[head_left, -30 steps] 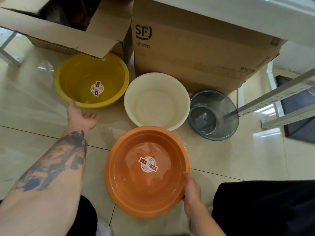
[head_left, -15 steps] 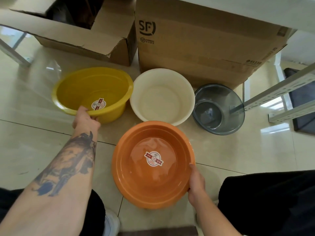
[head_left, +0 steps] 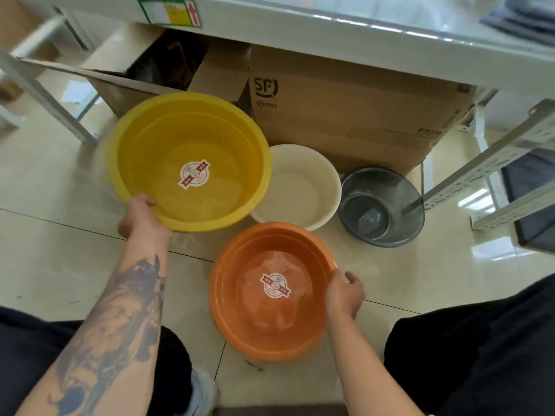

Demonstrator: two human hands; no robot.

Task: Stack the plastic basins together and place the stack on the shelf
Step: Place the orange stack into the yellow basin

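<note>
My left hand (head_left: 141, 216) grips the near rim of a yellow basin (head_left: 192, 139), which is lifted off the floor and overlaps the left edge of a white basin (head_left: 303, 187). An orange basin (head_left: 258, 319) sits on the tiled floor in front of me, and my right hand (head_left: 344, 292) holds its right rim. To the right of the white one stands a smaller, clear grey basin (head_left: 381, 205). Both the yellow and the orange basin carry a round sticker inside. A white shelf board (head_left: 345, 46) runs across the top of the view.
Two cardboard boxes stand under the shelf: an open one (head_left: 135, 82) at the left and a closed one (head_left: 354, 115) marked SF behind the basins. Perforated metal shelf rails (head_left: 492, 169) cross at the right. My dark-trousered knees (head_left: 480, 355) frame the floor.
My left hand took hold of the yellow basin's rim and lifted it up and toward the right, over the white basin's edge. The right hand stayed on the orange basin's rim.
</note>
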